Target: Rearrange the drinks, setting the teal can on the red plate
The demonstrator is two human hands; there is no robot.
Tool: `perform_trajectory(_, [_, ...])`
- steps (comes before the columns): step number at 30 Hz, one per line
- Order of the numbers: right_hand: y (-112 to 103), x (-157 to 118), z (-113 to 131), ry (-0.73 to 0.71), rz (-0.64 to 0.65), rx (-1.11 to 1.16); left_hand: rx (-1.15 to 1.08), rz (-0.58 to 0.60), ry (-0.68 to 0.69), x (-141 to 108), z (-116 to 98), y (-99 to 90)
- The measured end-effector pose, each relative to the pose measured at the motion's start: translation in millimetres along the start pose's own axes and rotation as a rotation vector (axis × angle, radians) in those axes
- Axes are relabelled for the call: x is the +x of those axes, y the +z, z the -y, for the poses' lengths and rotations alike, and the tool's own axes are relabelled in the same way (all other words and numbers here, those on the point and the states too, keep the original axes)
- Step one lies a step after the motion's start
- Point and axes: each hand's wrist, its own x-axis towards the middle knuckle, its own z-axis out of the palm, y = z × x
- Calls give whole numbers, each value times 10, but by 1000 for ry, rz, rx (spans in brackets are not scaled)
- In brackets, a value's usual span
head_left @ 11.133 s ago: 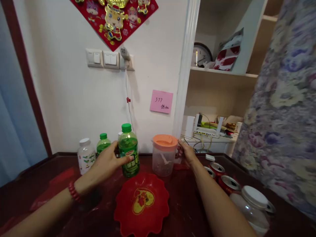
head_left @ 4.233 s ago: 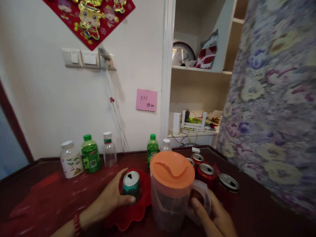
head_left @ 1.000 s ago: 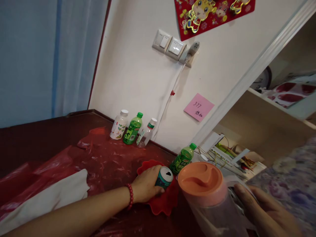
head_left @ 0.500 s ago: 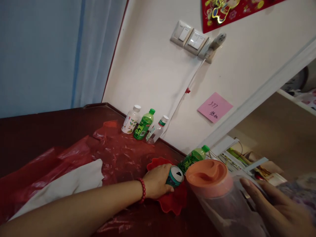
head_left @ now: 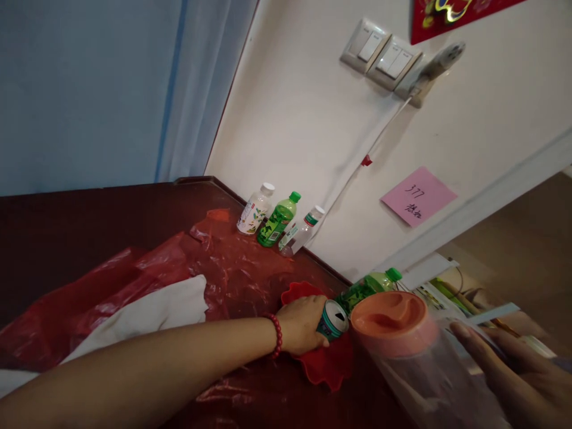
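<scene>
The left hand's [head_left: 301,323] grip wraps a can [head_left: 333,320] on the red dish [head_left: 328,363]; the right hand's [head_left: 513,369] grip holds the jug [head_left: 402,351].

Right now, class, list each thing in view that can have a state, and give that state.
Can: opened, gripped by left hand, on red dish.
Pitcher: orange lid on, held by right hand.
Three bottles by wall: capped, standing.
Green bottle: capped.
</scene>
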Motion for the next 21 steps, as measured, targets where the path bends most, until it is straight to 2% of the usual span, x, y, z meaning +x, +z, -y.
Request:
perform_trajectory(3, [29, 47, -150, 98, 69, 53, 8, 12, -5, 0, -12, -8])
perform_trajectory(11, [161, 332, -676, 75, 148, 75, 21, 32, -21, -30, -63, -49])
perform_trajectory(18, [175, 328, -775, 115, 93, 86, 36, 30, -31, -32, -66, -42])
perform_trajectory(21, [168, 319, -763, 79, 103, 87, 36, 26, -25, -22, -53, -28])
